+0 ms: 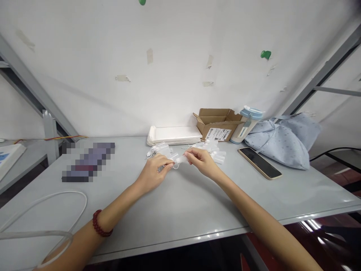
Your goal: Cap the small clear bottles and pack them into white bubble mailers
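Observation:
Over the middle of the grey table, my left hand (pixel 152 171) pinches one end of a small whitish see-through plastic piece (pixel 182 159), which has a thin white string looped under it. My right hand (pixel 201 161) grips the other end between thumb and fingers. Behind my left hand lies a small pile of similar clear plastic pieces (pixel 162 147) with white strings. A second pile of clear plastic pieces (pixel 219 156) lies behind and right of my right hand, partly hidden by it. The exact kind of these pieces is too small to make out.
At the back stand a stack of white envelopes or flat boxes (pixel 176 134), an open cardboard box (pixel 218 130) and a blue-lidded cup (pixel 244 130). To the right are a phone (pixel 259 162) and a light blue bag (pixel 282 145). A white cable (pixel 34 235) loops at front left.

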Demonstrator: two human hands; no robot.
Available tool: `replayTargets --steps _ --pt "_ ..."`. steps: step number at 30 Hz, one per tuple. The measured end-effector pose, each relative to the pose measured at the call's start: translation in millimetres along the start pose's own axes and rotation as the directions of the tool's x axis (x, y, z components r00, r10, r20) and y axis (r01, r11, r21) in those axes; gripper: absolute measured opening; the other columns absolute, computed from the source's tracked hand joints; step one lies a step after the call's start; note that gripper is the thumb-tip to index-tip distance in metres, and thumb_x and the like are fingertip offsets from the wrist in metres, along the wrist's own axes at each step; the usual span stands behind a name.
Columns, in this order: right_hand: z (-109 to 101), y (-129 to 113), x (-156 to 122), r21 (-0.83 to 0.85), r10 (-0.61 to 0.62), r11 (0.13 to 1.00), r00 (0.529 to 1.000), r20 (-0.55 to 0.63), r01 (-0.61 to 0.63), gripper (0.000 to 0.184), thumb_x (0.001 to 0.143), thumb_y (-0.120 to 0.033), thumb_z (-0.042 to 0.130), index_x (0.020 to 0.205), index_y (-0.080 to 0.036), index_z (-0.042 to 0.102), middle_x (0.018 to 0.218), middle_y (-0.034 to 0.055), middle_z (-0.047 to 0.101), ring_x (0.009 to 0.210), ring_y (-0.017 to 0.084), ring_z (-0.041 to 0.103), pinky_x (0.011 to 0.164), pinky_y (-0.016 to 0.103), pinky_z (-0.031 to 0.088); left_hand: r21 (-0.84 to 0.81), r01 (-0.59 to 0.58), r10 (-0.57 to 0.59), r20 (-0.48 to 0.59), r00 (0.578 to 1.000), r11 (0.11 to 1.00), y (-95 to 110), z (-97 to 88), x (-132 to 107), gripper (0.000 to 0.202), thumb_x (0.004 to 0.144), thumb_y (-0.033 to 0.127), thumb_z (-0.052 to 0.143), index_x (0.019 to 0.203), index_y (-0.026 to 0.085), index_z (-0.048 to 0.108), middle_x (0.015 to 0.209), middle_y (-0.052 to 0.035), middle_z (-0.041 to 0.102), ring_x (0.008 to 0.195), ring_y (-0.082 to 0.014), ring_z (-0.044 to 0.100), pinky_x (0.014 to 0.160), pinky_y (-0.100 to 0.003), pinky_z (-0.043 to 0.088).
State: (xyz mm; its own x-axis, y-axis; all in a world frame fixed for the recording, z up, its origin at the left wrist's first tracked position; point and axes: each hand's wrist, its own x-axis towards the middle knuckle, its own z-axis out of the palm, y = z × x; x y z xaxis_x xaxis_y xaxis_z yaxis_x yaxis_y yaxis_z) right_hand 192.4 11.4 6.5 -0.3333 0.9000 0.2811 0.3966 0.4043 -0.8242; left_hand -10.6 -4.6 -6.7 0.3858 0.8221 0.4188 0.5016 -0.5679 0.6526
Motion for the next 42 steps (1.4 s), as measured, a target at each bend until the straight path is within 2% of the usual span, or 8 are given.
replayTargets --steps 5,10,18,29,36,42 --pt "4 1 -1 -0.051 -0.026 0.998 0.999 0.021 0.027 0.03 0.088 -0.04 0.043 0.073 -0.017 0.056 0.055 -0.0039 0.046 0.049 0.008 0.036 0.05 0.022 0.029 0.028 -0.015 0.015 0.019 1.0 0.999 -1 1.0 -1 0.025 0.086 0.025 0.047 0.074 0.021 0.068 0.079 -0.0046 0.067 0.079 -0.0186 0.055 0.064 -0.028 0.042" --pt "7 2 -2 -0.107 -0.075 0.991 0.997 0.022 0.077 0.029 0.088 -0.039 0.042 0.078 -0.017 0.059 0.055 -0.0035 0.047 0.049 0.009 0.037 0.052 0.023 0.03 0.061 -0.035 0.033 0.039 0.999 0.998 -2 2.9 -1 0.026 0.086 0.023 0.046 0.072 0.021 0.068 0.075 -0.0038 0.067 0.076 -0.0182 0.054 0.071 -0.031 0.042" --pt "10 2 -2 -0.124 -0.061 0.99 0.997 0.039 0.066 0.03 0.088 -0.038 0.042 0.075 -0.017 0.059 0.057 -0.0029 0.048 0.05 0.009 0.038 0.052 0.023 0.03 0.075 -0.015 0.01 0.062 0.998 0.997 -3 6.5 -4 0.025 0.085 0.023 0.045 0.072 0.02 0.066 0.07 -0.0029 0.064 0.072 -0.0177 0.053 0.069 -0.03 0.041" --pt "5 -5 -4 -0.107 -0.077 0.991 0.994 0.079 0.085 0.03 0.087 -0.04 0.045 0.079 -0.017 0.062 0.06 -0.0013 0.052 0.051 0.009 0.04 0.05 0.022 0.032 0.054 0.041 -0.043 0.035 0.998 0.998 6 16.4 -4 0.016 0.081 0.027 0.051 0.068 0.019 0.053 0.069 -0.0009 0.056 0.069 -0.0162 0.051 0.061 -0.027 0.04" --pt "0 -4 -1 -0.069 -0.006 0.998 1.0 0.014 0.007 0.03 0.086 -0.043 0.046 0.077 -0.017 0.059 0.054 -0.003 0.048 0.048 0.009 0.039 0.048 0.022 0.031 0.003 0.07 -0.07 0.01 0.998 0.998 8 10.2 -1 0.014 0.083 0.029 0.052 0.078 0.019 0.06 0.076 -0.002 0.062 0.077 -0.0172 0.054 0.061 -0.026 0.04" --pt "-1 -2 -1 -0.075 0.003 0.997 1.0 -0.004 -0.003 0.033 0.085 -0.045 0.046 0.075 -0.017 0.06 0.054 -0.0033 0.046 0.049 0.009 0.041 0.048 0.023 0.03 -0.008 0.085 -0.085 0.001 0.996 0.996 10 8.8 -2 0.019 0.084 0.03 0.048 0.077 0.019 0.062 0.076 -0.0027 0.064 0.077 -0.0173 0.054 0.056 -0.024 0.039"
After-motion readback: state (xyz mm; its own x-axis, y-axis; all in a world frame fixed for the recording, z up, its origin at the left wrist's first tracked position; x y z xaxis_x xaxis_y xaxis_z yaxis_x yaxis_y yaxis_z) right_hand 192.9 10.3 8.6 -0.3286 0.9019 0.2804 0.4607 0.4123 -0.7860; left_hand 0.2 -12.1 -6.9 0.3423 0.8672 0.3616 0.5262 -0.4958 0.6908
